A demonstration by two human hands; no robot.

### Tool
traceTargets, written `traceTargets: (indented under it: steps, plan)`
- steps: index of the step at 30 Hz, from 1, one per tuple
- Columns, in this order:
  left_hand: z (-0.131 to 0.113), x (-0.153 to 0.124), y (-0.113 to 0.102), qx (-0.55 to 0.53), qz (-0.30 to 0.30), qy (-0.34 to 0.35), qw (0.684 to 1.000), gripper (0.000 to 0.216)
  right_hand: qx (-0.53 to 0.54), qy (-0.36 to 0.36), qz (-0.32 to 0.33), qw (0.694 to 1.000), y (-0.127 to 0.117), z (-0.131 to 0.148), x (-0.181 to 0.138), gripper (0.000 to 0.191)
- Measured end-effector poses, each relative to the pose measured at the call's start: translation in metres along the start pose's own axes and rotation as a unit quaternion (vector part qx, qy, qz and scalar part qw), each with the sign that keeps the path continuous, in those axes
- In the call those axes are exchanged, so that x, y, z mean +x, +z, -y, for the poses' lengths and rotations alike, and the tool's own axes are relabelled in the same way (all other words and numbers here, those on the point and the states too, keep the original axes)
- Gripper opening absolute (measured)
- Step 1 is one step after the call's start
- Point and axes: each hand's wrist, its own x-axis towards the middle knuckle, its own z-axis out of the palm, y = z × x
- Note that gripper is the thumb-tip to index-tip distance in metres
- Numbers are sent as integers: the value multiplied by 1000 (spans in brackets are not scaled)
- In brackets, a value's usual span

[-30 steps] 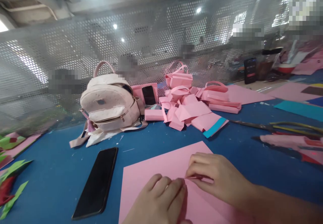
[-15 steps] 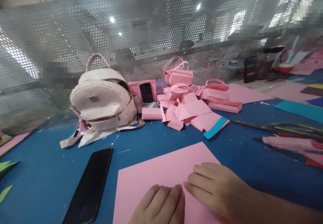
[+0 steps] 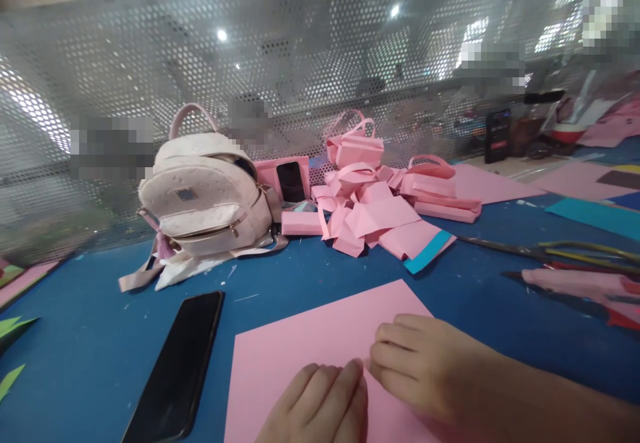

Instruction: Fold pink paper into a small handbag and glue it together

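Observation:
A pink paper sheet (image 3: 310, 343) lies flat on the blue table (image 3: 310, 273) in front of me. My left hand (image 3: 320, 406) rests on its near part with the fingers bent and pressed together on the paper. My right hand (image 3: 425, 366) lies on the sheet just to the right, its fingers curled down onto the paper and its fingertips almost meeting those of the left. What the fingertips pinch is hidden under the hands.
A black phone (image 3: 177, 366) lies left of the sheet. Behind stand a pale pink backpack (image 3: 205, 200), a heap of folded pink paper bags (image 3: 380, 196) and a perforated metal screen (image 3: 250, 83). Scissors (image 3: 550, 251) and paper scraps lie at the right.
The view has shifted to the right and slightly down. A small raised fold that my right fingers pinched a second ago is now pressed flat under both hands.

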Motion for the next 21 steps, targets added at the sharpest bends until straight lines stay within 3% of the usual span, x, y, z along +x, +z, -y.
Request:
traceTargets:
  steps: [2,6,11,17,21]
  plan:
    - [2,2,-3,-1,8,3,1000,39,35,19,15,999,-6,-1,-2,12]
    - [4,3,-3,-17,9,15,1000,40,126,61,29,990,-19,0,-4,39]
    - [5,5,-5,-49,7,10,999,48,164,76,-9,983,-17,-1,-5,20]
    - [0,0,-2,-49,43,-13,998,51,278,169,2,946,-8,-4,-7,16]
    - [-4,-4,3,-34,26,-16,999,44,275,169,1,947,-5,-5,-7,18]
